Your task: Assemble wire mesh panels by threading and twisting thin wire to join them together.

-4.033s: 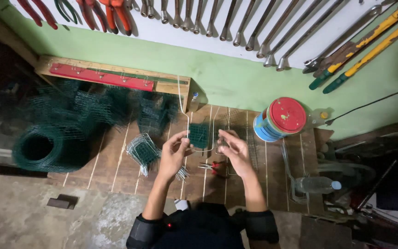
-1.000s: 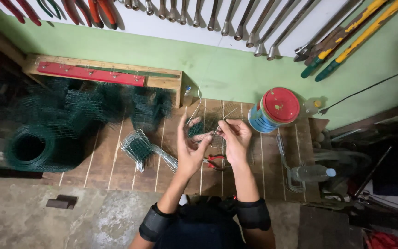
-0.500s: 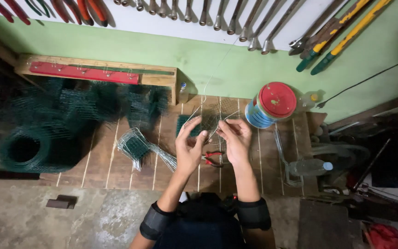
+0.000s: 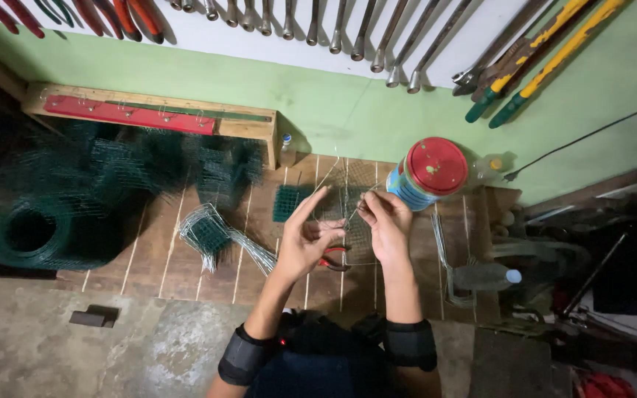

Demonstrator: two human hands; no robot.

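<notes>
Over a slatted wooden bench (image 4: 171,258), my left hand (image 4: 305,239) and my right hand (image 4: 383,225) hold a piece of thin wire mesh (image 4: 348,193) between them. Fingertips of both hands pinch its wires near the middle. A small green mesh square (image 4: 287,201) lies just beyond my left hand. Red-handled pliers (image 4: 332,259) rest on the bench under my hands. A bundle of cut wire mesh pieces (image 4: 211,236) lies to the left of my left hand.
A large roll of green mesh (image 4: 38,232) and piled green mesh (image 4: 149,158) fill the left. A blue tin with a red lid (image 4: 427,173) stands at right, with a plastic bottle (image 4: 484,276) and bent wires (image 4: 442,247). Tools hang on the wall (image 4: 377,29).
My hands have stayed together on the mesh, working its wires; the left fingers have spread more upward. The view has shifted slightly.
</notes>
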